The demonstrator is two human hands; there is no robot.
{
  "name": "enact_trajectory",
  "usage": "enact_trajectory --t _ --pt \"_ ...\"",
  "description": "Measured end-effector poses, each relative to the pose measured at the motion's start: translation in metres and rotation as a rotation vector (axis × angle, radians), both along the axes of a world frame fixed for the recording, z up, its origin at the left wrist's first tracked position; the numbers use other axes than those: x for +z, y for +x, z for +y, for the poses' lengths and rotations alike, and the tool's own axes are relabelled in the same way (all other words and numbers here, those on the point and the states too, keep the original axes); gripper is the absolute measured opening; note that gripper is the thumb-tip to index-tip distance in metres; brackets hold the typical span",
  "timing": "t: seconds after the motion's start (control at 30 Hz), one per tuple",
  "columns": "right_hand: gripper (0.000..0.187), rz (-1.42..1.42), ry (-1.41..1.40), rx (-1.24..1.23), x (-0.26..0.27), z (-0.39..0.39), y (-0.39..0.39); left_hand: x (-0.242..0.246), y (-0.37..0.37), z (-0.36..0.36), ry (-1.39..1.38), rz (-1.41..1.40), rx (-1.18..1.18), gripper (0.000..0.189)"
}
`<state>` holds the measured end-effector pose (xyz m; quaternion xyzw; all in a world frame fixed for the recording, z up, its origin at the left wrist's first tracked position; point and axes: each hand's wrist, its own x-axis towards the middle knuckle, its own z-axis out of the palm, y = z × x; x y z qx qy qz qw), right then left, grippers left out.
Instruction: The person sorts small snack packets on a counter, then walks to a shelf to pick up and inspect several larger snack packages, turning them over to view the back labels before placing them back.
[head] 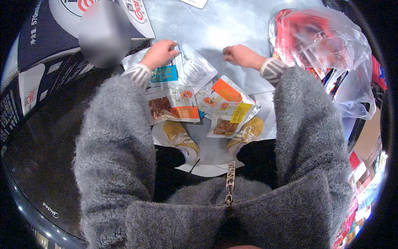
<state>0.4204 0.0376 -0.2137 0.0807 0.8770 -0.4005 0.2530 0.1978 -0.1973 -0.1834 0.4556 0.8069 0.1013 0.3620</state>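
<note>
My left hand (160,53) rests over a snack packet with a blue label (164,74), its fingers curled at the packet's top edge; whether it grips the packet is unclear. Right of it lies a silver-white packet with its printed back up (197,67). Below are a packet with an orange band and a window showing brown food (183,112), another with an orange label (226,89), and one with a yellow label (241,112). My right hand (241,56) is above the pale floor, right of the packets, fingers bent, with nothing visible in it.
Large dark printed cartons (49,34) stand at the upper left, above a glossy black Midea appliance (40,149). A clear plastic bag with red packets (320,40) sits at the upper right. My yellow shoes (180,133) are below the packets. A white item (197,2) lies at the top edge.
</note>
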Motion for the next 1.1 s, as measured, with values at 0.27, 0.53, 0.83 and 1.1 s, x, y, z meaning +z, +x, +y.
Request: enact_trajectory --t 0.27,0.53,0.83,1.1 --pt "0.044 -0.424 -0.179 0.263 -0.014 -0.036 0.027 -0.013 0.061 0.038 0.085 0.348 -0.538 0.040" --pt "0.033 -0.158 -0.808 -0.131 0.015 0.019 0.031 0.072 0.000 0.056 -0.019 -0.152 -0.370 0.023" --pt "0.039 -0.284 -0.799 -0.079 0.060 0.075 0.011 0.137 -0.047 0.062 0.453 -0.322 0.200 0.018" --pt "0.034 -0.652 -0.805 0.244 0.083 0.028 0.031 0.152 -0.064 0.050 0.432 -0.226 0.386 0.017"
